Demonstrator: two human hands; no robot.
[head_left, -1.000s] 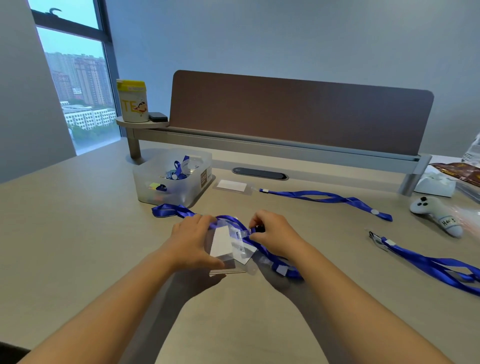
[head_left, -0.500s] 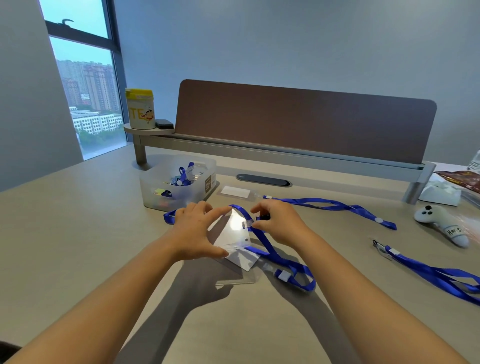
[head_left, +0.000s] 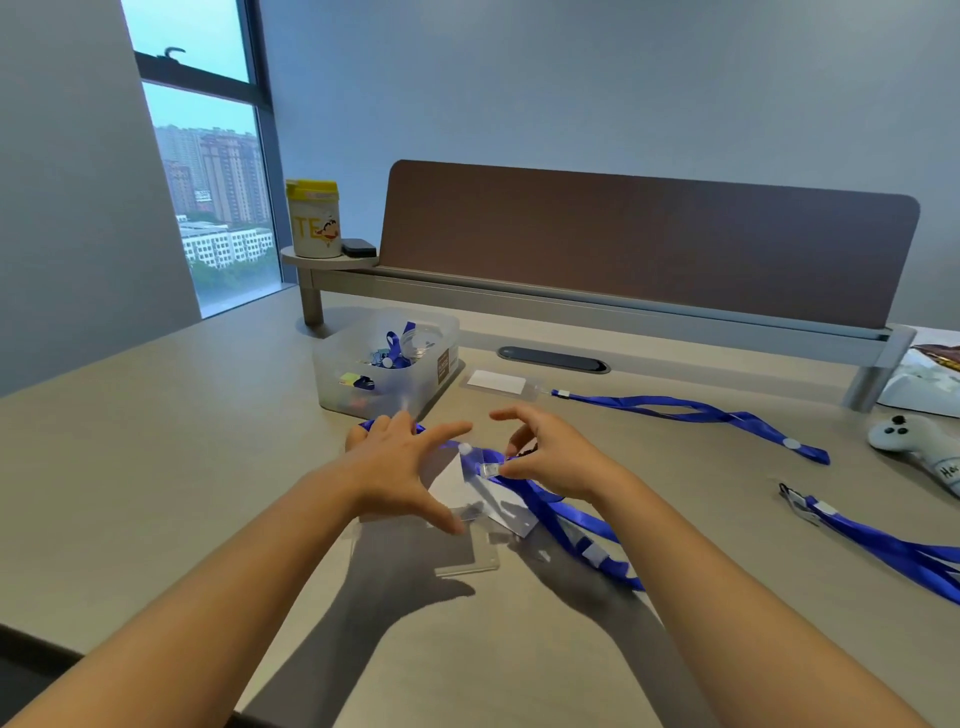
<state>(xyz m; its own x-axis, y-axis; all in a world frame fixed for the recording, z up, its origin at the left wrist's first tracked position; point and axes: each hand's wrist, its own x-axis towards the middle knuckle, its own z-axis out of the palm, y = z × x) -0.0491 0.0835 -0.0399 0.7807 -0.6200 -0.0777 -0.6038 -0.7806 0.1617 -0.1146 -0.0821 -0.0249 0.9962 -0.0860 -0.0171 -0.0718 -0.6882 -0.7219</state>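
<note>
1. The left hand (head_left: 395, 467) has loosened from the badge holder (head_left: 467, 491), fingers now spread over it.
2. The right hand (head_left: 556, 457) pinches the holder's clip (head_left: 491, 470); the blue lanyard (head_left: 566, 519) trails beneath its wrist.

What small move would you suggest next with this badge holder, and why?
Probably press the left hand down on the badge holder to steady it: its fingers are splayed, while the right hand pinches the lanyard clip at its top.
</note>
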